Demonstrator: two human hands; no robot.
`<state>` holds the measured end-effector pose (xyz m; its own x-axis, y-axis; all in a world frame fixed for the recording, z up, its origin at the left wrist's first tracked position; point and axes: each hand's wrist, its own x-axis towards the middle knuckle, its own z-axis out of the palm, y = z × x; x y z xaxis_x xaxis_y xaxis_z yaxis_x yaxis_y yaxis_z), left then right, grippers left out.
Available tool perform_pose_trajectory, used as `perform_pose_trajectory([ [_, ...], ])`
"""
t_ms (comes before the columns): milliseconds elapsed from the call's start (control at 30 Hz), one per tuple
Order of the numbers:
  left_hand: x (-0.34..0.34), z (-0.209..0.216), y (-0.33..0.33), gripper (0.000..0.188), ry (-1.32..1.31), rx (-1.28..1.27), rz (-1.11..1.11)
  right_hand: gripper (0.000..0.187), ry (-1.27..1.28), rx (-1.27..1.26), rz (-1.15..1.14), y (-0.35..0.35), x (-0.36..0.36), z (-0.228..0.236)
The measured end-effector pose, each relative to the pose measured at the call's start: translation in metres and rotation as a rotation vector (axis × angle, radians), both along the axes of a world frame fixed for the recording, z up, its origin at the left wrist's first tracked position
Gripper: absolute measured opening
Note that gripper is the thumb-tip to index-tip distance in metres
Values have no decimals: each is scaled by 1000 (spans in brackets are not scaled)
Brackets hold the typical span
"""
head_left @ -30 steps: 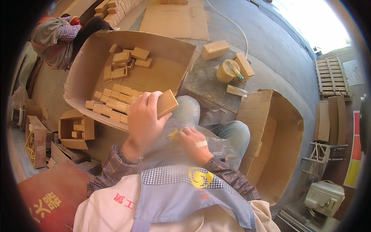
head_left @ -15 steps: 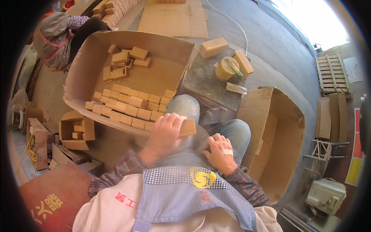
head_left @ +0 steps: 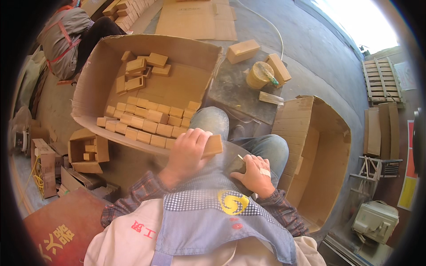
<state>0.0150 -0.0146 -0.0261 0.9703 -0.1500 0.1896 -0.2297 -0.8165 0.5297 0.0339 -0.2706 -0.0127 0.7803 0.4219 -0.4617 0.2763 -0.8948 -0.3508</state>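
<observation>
My left hand (head_left: 188,150) is closed round a small light-brown wooden box (head_left: 214,145), held over my lap. To its right, my right hand (head_left: 256,173) has a bandage on its back and curled fingers. It pinches what seems to be a thin dark sheet (head_left: 236,165) with a pale tip, partly hidden and blurred. Beyond my left hand stands a large open carton (head_left: 177,46). Rows of wooden boxes (head_left: 151,127) fill its near side, and a loose pile of similar boxes (head_left: 136,66) lies at its far left.
A low dark table (head_left: 230,91) ahead carries a tub with a brush (head_left: 258,76) and wooden boxes (head_left: 243,51). At my right stands another open carton (head_left: 326,177). A small carton with blocks (head_left: 88,150) is at left. Another person (head_left: 66,40) sits at far left.
My right hand has turned slightly, and the thin dark sheet with its pale tip now shows at its fingers. My left hand still holds the wooden box. The other person has shifted.
</observation>
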Motion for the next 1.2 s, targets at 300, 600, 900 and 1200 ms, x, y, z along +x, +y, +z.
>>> perform_pose_trajectory([
  [300,3,-7,5,57,43,-11,-21,35,585,1146,-609,11,28,-12],
  [600,6,-15,17,55,32,-130,-55,48,397,1056,-487,67,49,-47],
  [900,10,-14,15,55,74,-111,-36,60,408,981,-526,65,46,-52],
  [1200,14,-5,11,58,103,-130,-2,25,791,1228,-746,-12,2,-34],
])
